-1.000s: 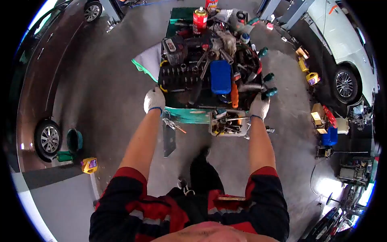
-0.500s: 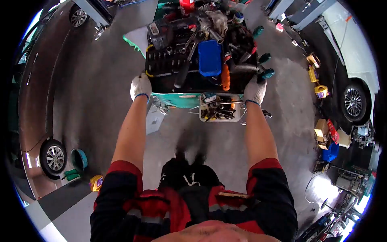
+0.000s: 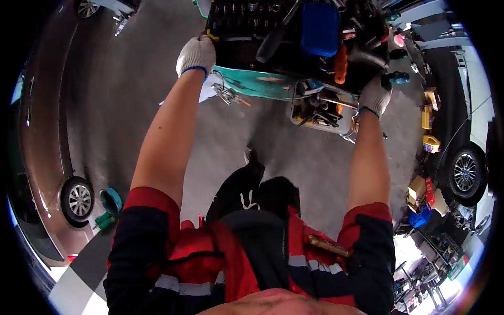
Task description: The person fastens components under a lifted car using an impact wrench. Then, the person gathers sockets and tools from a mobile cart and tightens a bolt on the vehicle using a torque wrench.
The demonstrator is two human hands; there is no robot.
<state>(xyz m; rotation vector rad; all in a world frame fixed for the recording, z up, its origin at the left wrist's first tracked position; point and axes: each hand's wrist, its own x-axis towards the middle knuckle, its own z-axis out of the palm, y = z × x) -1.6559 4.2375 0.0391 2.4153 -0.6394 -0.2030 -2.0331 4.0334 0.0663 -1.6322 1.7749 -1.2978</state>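
White-gloved hands [image 3: 196,54] on tool cart [image 3: 252,81], blue case [image 3: 320,29], yellow jug [image 3: 431,143], label [image 3: 431,147] blurred

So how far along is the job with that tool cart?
Loading looks done: the cart bears a blue case and an orange-handled tool. In hand are its near corners, held by the left hand and right hand. Moving it is probably what's left; no clear stopping place shows.

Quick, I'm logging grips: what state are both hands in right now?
Left hand: looks closed on the tool cart's near left corner.
Right hand: at the near right corner; grip can't be told.
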